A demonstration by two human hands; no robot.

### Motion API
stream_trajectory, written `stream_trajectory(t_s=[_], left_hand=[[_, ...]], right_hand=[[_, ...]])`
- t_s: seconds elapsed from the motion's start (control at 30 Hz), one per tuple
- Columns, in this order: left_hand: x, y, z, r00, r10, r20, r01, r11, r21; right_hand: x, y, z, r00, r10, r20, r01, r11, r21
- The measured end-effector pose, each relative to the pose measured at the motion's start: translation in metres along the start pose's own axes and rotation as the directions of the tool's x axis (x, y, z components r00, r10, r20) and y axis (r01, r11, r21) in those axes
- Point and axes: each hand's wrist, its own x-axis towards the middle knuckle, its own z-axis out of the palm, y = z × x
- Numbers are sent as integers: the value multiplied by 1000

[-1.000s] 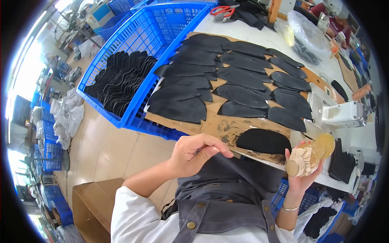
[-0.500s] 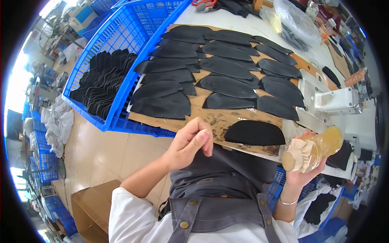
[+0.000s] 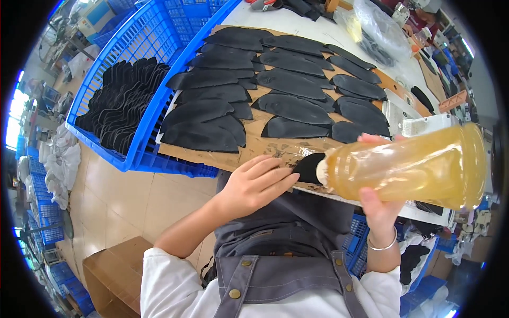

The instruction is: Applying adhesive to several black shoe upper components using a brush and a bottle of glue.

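My right hand (image 3: 380, 212) is wrapped round a clear plastic bottle (image 3: 408, 167) of yellowish liquid. The bottle lies almost level, its pale-wrapped mouth end pointing left, low over a curved black fabric piece (image 3: 307, 168) near the board's front edge. Much of that piece is hidden behind the bottle. Fingers stretched out, my left hand (image 3: 257, 184) is at the piece's left tip, its fingertips seeming to touch it. Beyond both hands, several similar black pieces (image 3: 291, 85) lie in overlapping rows on a brown cardboard sheet (image 3: 212, 158).
To the left, a blue plastic crate (image 3: 139, 139) holds stacked black pieces (image 3: 124, 100). A white machine part (image 3: 424, 123) stands at the right of the board. Clear plastic bags (image 3: 374, 29) lie at the back right. A cardboard box (image 3: 114, 270) sits on the floor at lower left.
The bottle has swung up and left, now larger in view and over the near black piece. My left hand has unfolded from a loose curl and reached right to that piece's tip.
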Motion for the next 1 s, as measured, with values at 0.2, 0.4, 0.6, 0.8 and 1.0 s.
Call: stream_trajectory(t_s=[0.2,0.4,0.6,0.8,1.0], left_hand=[[-9,-5,5,996,49,-74,-46,998,36],[-9,-9,9,991,78,-108,-74,996,40],[-16,-10,11,997,76,-18,-74,993,95],[-13,-10,11,997,73,-11,-72,993,96],[-10,-9,12,999,48,-26,-46,996,72]], right_hand=[[16,-13,18,930,-12,366,149,925,-349],[12,2,32,945,-7,328,127,931,-343],[14,-9,30,893,-26,449,319,741,-591],[12,-11,18,930,53,363,200,756,-623],[-1,-6,-12,959,-56,278,259,573,-777]])
